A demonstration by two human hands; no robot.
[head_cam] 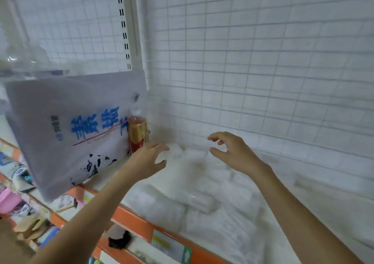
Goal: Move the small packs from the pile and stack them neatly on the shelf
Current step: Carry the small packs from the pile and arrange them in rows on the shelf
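packs (202, 201): white, blurred, piled on the shelf (133, 221) behind its orange front edge | left hand (146, 162): above pile, fingers spread, holding nothing | right hand (232, 152): above pile, fingers loosely curled, holding nothing | bottle (137, 134) and big printed bag (66, 134): far left of pile

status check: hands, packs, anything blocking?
Left hand and right hand open, empty, above the shelf. White packs lie loosely piled below them, blurred. Bottle and big bag crowd the left side.
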